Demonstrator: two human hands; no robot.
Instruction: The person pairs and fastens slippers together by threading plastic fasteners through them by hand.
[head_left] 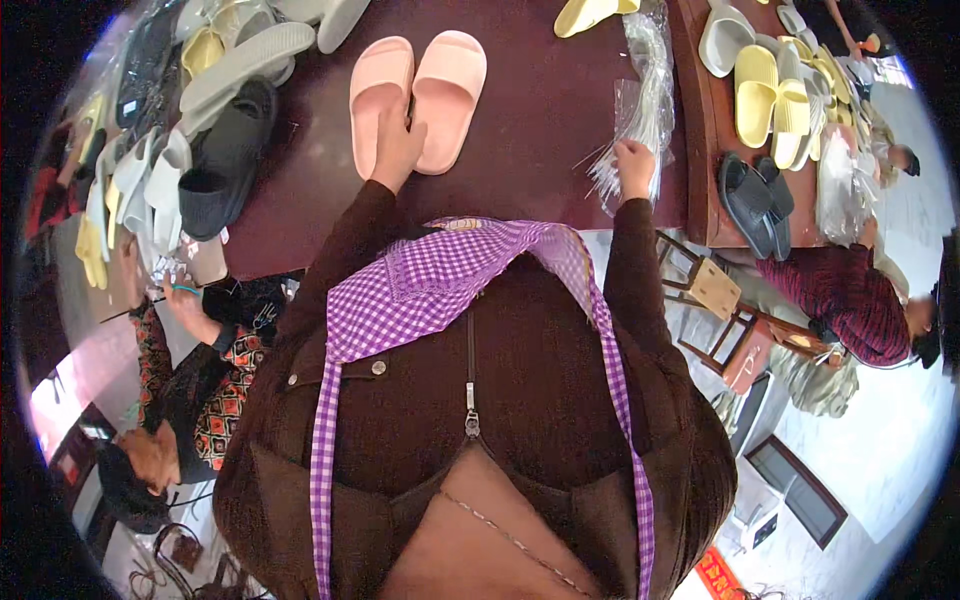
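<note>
A pair of pink slide slippers (452, 100) lies side by side on the dark red table, toes pointing away from me. My left hand (398, 148) is closed on the slippers at their inner edges, with its fingers partly hidden. Farther right, a bundle of thin white plastic strips, which look like tag fasteners (648, 95), lies partly in clear plastic wrap. Over the near end of that bundle, my right hand (634, 165) pinches at the strips. How many it grips is too small to tell.
Grey, white and black slippers (230, 150) crowd the table's left side. A yellow slipper (590, 14) lies at the far edge. On the right-hand table (710, 190) are yellow, grey and black slippers. One person (190, 420) works at left, another (850, 300) at right, near wooden stools (712, 290).
</note>
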